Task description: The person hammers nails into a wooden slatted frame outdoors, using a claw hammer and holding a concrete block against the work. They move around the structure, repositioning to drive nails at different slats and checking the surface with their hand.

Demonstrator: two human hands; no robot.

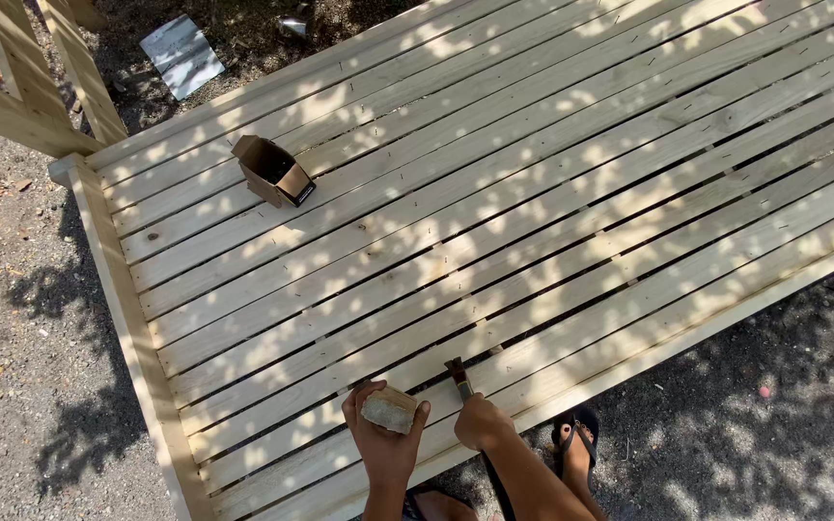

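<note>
At the bottom centre of the frame the left hand (385, 439) was clamped round a small pale rectangular wood block (390, 409), fingers wrapped under it and thumb on the side, holding it just above the near slats. Just to the right of it, the right hand (480, 422) was shut on a dark-handled hammer (459, 378), w/ the metal head resting on a slat near the front edge and the handle running down past the wrist toward the bottom of the frame. Both hands sat over the big slatted platform of pale pine boards (494, 193), which filled most of the view from the upper right to the lower left, dappled w/ leaf shadow (small nail marks ran in rows across the slats). An open brown cardboard box (273, 171) lay tipped on its side on the boards at the upper left, well apart from the hands. A flat grey sheet (181, 55) lay on the gravel at the top left, beside pale timber rails (26, 82). A foot in a dark sandal (576, 444) stood on the gravel at the bottom, right of centre.
</note>
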